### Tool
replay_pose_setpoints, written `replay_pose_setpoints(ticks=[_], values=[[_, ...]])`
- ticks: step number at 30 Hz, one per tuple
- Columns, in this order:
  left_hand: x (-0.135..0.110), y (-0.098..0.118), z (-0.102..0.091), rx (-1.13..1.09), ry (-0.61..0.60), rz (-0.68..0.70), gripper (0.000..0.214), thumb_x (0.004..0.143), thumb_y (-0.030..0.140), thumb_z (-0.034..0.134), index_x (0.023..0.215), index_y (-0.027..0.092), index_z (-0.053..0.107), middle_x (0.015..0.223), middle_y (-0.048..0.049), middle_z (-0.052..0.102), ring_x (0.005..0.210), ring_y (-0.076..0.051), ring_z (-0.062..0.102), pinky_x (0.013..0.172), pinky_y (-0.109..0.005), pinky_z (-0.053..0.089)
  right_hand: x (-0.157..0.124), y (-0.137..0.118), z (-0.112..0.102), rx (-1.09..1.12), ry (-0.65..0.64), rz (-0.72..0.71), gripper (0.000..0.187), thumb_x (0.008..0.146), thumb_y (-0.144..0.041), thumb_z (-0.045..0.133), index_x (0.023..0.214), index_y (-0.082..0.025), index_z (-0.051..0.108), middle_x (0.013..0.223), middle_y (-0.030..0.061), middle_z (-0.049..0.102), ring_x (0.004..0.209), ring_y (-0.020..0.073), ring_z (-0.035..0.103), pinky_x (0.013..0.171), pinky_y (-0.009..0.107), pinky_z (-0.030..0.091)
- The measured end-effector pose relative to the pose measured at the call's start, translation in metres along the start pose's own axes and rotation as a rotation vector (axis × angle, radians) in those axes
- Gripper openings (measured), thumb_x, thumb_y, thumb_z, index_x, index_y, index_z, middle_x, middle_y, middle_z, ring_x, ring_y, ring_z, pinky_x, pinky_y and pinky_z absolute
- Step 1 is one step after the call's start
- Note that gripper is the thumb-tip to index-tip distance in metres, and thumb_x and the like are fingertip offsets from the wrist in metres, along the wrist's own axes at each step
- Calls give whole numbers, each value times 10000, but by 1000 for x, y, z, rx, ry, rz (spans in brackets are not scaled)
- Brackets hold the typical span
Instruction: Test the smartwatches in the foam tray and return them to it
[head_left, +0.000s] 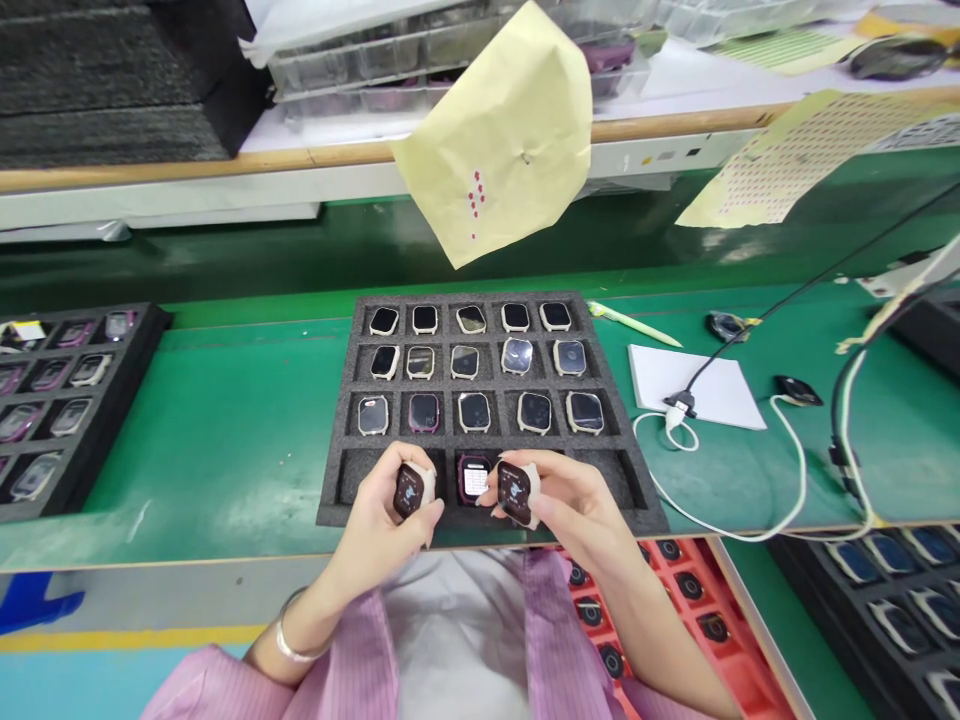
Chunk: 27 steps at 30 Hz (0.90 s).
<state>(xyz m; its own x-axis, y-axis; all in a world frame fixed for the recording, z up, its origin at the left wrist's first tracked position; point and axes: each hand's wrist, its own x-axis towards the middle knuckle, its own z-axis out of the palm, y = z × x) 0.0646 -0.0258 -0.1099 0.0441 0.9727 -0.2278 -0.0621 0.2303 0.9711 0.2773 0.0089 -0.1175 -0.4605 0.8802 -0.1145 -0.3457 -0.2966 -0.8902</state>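
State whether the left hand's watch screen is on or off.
On: the watch in the left hand shows a lit bluish graphic.

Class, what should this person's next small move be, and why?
Perhaps the right hand should bring the right watch closer to the left watch in the left hand, for comparison: both are lit up, look alike, face the camera and are held apart.

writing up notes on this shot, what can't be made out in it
Head view, small print on the left watch and right watch: too small to read.
Head view, parts of the front row of the middle tray: hidden by the left hand and right hand.
Head view, rest of the side tray: cut off by the left edge.
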Motion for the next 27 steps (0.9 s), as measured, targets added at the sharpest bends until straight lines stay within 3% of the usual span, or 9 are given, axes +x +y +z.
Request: replay_pose_setpoints(ticks=[4, 11, 16, 19, 22, 27], values=[[-1, 3, -1, -9, -2, -5, 209, 761, 164, 619, 904, 205, 471, 625, 81, 456, 384, -40, 377, 371, -169, 291, -1, -2, -3, -6, -30, -5, 291, 832, -289, 737, 1115, -235, 696, 937, 88, 745, 830, 254, 711, 741, 372, 590], [-8, 1, -3, -104, 7, 122, 206, 778, 136, 605, 895, 211, 452, 686, 60, 478, 416, -41, 392, 384, -169, 309, -7, -15, 1, 23, -49, -86, 280, 798, -357, 757, 1054, -252, 714, 930, 80, 703, 818, 287, 705, 673, 396, 597], [-4, 5, -1, -87, -30, 29, 268, 805, 176, 637, 1005, 211, 461, 711, 49, 501, 472, -65, 474, 425, -174, 401, -5, -16, 7, 59, 13, 58, 296, 858, -325, 705, 1140, -251, 652, 1018, 92, 719, 954, 284, 693, 857, 452, 557], [2, 5, -2, -177, -124, 18, 346, 818, 223, 641, 1119, 200, 472, 862, -22, 580, 655, -129, 572, 548, -233, 510, -2, -14, 6, 129, 17, 125, 394, 882, -298, 679, 1260, -247, 583, 1145, 108, 687, 1079, 279, 646, 937, 475, 516], [6, 1, -5, -300, -179, -38, 336, 869, 270, 555, 1191, 195, 494, 1067, -99, 586, 827, -194, 595, 587, -281, 535, -3, -12, 4, 162, 28, 160, 434, 902, -295, 648, 1320, -237, 546, 1211, 115, 658, 1139, 273, 610, 958, 475, 503], [5, 1, -7, -459, -154, -169, 367, 840, 248, 539, 1202, 188, 544, 1129, -125, 604, 904, -239, 611, 683, -357, 548, -2, -7, 2, 137, 30, 167, 435, 879, -313, 661, 1300, -245, 573, 1211, 114, 661, 1068, 283, 649, 909, 475, 536]])
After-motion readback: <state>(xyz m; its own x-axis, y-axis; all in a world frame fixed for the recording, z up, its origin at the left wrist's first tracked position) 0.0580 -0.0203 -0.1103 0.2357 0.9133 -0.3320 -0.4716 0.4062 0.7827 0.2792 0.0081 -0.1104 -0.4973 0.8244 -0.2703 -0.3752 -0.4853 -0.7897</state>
